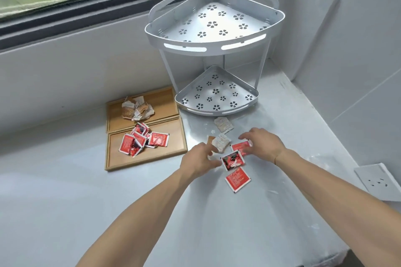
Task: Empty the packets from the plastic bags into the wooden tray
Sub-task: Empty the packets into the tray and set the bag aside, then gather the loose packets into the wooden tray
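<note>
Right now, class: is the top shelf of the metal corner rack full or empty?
Empty. The top shelf of the corner rack shows only its bare flower-pattern holes; nothing lies on it. The packets are down in the wooden tray and on the counter.

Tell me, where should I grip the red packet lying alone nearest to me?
Probably by its near-right corner, coming from above and the right. The red packet lies flat on the counter, rotated like a diamond, clear of other packets, so that corner is free to pinch and lift.

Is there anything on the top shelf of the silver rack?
No, the top shelf of the silver rack shows only its bare flower-shaped holes.
</note>
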